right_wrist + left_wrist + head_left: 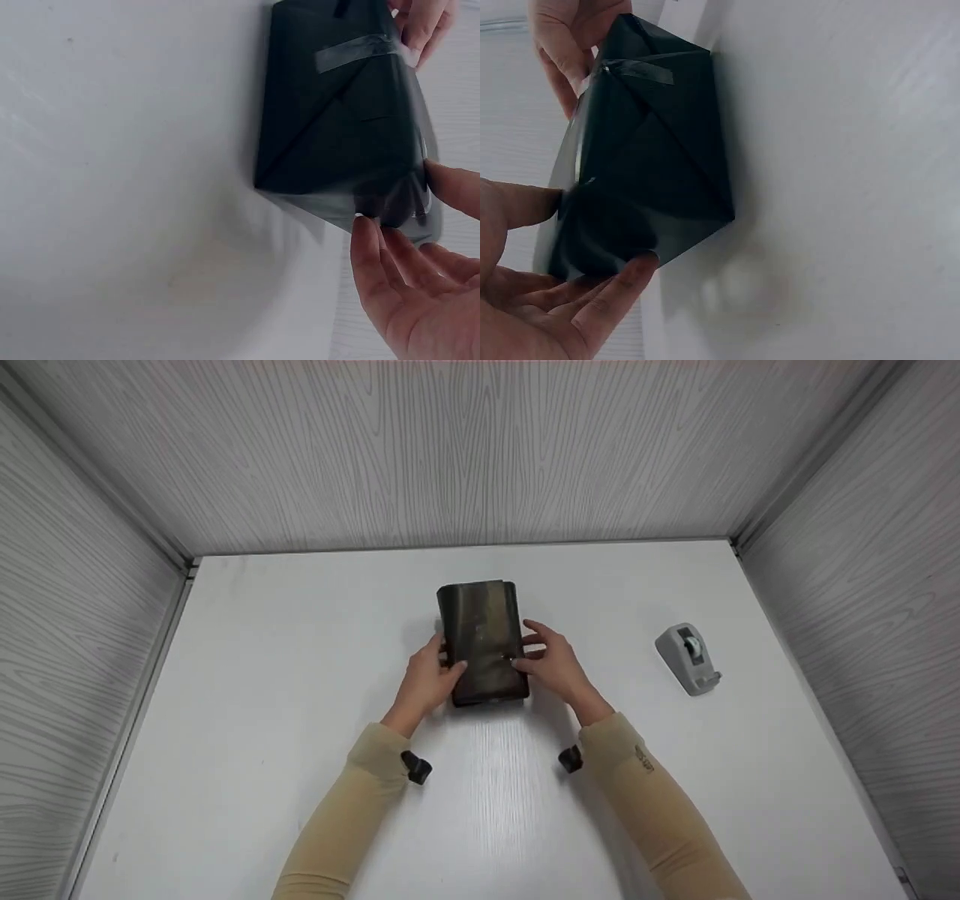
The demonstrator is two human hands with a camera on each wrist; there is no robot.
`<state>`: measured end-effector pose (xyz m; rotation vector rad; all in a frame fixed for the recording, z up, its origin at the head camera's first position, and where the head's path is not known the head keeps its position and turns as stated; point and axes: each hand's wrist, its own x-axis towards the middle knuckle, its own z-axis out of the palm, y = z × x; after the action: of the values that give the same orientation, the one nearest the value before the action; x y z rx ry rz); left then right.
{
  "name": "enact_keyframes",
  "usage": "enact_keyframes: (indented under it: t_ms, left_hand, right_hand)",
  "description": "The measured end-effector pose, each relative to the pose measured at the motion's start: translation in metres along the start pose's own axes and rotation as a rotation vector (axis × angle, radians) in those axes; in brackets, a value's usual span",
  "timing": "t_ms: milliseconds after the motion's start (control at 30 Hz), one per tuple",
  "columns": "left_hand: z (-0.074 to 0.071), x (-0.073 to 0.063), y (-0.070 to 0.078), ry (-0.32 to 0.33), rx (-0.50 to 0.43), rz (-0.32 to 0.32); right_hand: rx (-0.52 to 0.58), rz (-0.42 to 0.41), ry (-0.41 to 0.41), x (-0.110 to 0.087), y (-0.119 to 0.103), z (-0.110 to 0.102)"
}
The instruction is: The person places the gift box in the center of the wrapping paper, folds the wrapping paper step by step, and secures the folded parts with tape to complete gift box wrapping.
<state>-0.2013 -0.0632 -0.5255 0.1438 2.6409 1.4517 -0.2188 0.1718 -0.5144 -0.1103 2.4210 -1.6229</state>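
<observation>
A box wrapped in dark glossy paper (484, 641) stands on the white table between my two hands. Folded flaps with a strip of clear tape (646, 71) show on its near end in both wrist views. My left hand (429, 681) grips the left side, thumb on top and fingers against the flank. On the opposite side, my right hand (553, 666) pinches the wrapping paper (390, 199) between thumb and fingers near the top edge. The underside of the box is hidden.
A grey tape dispenser (688, 658) lies on the white table (285, 660), right of the box. Grey wood-grain panels (465, 457) enclose the table at the back and both sides.
</observation>
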Motion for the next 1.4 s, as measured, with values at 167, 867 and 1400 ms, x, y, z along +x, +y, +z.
enact_keyframes:
  t_ms: [167, 867, 1400]
  left_hand:
    - [-0.002, -0.007, 0.007, 0.088, -0.104, 0.091]
    - [0.008, -0.031, 0.006, 0.24, -0.228, 0.264]
    - [0.011, -0.03, 0.008, 0.284, -0.187, 0.224]
  right_hand:
    - [0.104, -0.082, 0.055, -0.013, -0.003, -0.003]
    - [0.178, -0.249, 0.151, -0.057, -0.022, -0.002]
    - [0.122, -0.192, 0.284, -0.045, -0.004, 0.011]
